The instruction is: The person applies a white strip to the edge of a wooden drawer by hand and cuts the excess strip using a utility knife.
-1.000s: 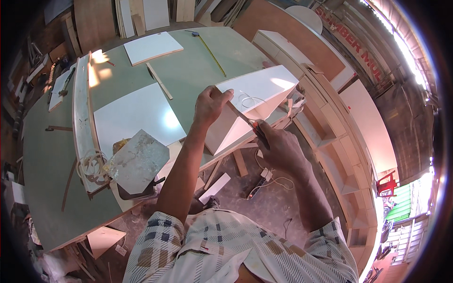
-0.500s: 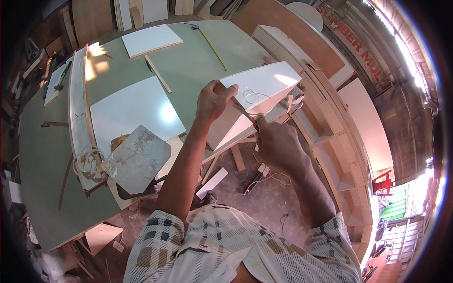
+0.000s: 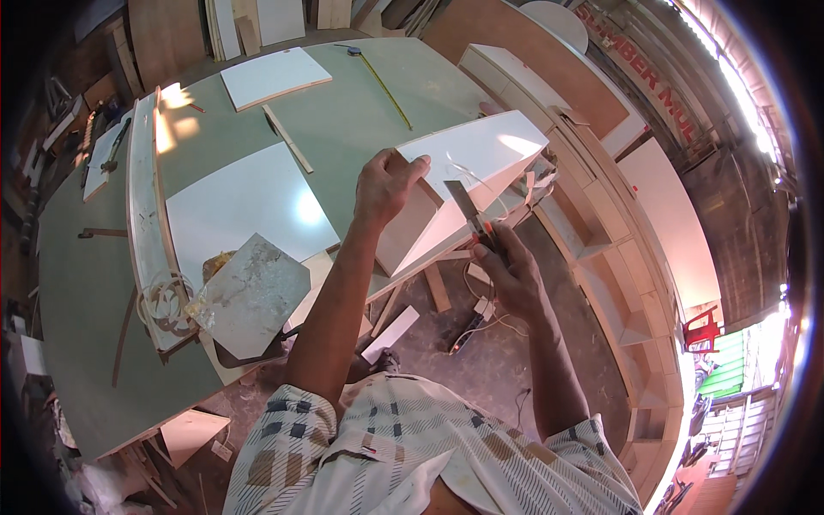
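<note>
A white box-shaped panel piece (image 3: 493, 146) with a brown end lies at the near right of the table. My left hand (image 3: 386, 184) is closed over its upper left corner, thumb on the white top. In my right hand (image 3: 515, 273) is a chisel (image 3: 463, 202), a wide flat blade with some red at the handle; most of the handle is hidden in the fist. The blade points up and away, just right of the box's near edge, and I cannot tell whether it touches. Thin pale strips (image 3: 493, 190) curl over the box beside the blade.
The green table (image 3: 343, 112) bears white panels (image 3: 249, 202), a tape measure (image 3: 354, 51), a long wooden piece (image 3: 146, 215) and a glue-smeared board (image 3: 253, 292). A shelf cabinet frame (image 3: 601, 249) stands at right. Offcuts (image 3: 390, 335) and a power strip (image 3: 468, 333) lie on the floor.
My right hand has drawn back from the box's corner toward me and right, and the chisel blade now shows apart from my left hand. The left hand has barely moved.
</note>
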A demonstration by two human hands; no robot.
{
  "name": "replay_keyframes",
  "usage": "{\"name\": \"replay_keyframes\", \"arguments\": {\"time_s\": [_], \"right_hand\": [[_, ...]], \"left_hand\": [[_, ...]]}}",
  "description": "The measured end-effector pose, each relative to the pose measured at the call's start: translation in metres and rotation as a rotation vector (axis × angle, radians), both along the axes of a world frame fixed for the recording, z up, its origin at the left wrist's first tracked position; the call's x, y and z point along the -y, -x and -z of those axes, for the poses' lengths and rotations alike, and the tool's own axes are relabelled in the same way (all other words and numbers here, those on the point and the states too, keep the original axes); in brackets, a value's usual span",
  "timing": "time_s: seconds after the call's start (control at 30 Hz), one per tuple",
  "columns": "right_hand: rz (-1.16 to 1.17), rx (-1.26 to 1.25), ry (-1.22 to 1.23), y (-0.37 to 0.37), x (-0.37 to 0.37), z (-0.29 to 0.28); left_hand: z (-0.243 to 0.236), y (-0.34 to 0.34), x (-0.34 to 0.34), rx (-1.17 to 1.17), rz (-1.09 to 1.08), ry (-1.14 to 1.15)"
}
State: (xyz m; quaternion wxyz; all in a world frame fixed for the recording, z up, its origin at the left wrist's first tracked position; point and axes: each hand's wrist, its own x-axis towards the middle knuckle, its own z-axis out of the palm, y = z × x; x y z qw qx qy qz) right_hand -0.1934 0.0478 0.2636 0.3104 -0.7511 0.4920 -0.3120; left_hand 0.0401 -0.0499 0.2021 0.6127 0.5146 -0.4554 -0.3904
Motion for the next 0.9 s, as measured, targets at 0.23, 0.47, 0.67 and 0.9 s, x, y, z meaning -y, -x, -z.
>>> {"name": "replay_keyframes", "arguments": {"time_s": [0.23, 0.47, 0.67, 0.9], "right_hand": [[-0.042, 0.124, -0.202, 0.001, -0.004, 0.023], [-0.135, -0.158, 0.139, -0.024, 0.004, 0.020], [-0.107, -0.267, 0.168, -0.025, 0.015, 0.041], [-0.117, -0.236, 0.211, -0.031, 0.019, 0.042]], "left_hand": [[-0.006, 0.001, -0.002, 0.035, 0.002, -0.065], [-0.008, 0.002, -0.005, 0.031, -0.037, -0.084], [-0.006, 0.001, -0.004, 0.018, -0.035, -0.036], [-0.008, 0.000, -0.004, 0.024, -0.017, -0.066]]}}
